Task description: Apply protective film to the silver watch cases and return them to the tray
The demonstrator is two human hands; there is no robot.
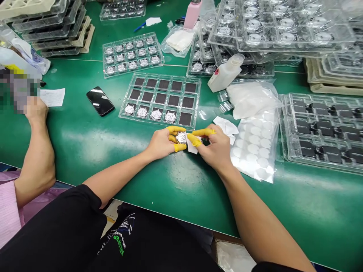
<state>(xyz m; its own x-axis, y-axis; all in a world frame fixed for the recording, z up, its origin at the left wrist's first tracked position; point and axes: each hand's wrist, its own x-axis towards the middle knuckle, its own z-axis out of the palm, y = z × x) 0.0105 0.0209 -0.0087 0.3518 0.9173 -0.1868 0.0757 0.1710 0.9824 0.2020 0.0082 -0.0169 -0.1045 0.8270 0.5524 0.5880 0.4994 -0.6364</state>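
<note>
My left hand [166, 143], yellow covers on its fingers, grips a round silver watch head [180, 138] by its edge, with the pale dial facing up. My right hand [212, 145], also in yellow finger covers, pinches a small white cloth [192, 145] against the watch head's right side. Just beyond my hands lies a clear plastic tray [159, 118] with dark square pads in its compartments; several watch heads fill most of its nearest row. White wipes [227, 126] lie right of my right hand, partly on a plastic sheet of round white stickers [253, 145].
A phone [100, 101] lies left of the tray. Behind it is another filled tray [133, 54]. A white bottle [226, 73] leans near a plastic bag [251, 99]. Tray stacks [283, 45] rise at the back right. A co-worker's arm [38, 145] rests at left.
</note>
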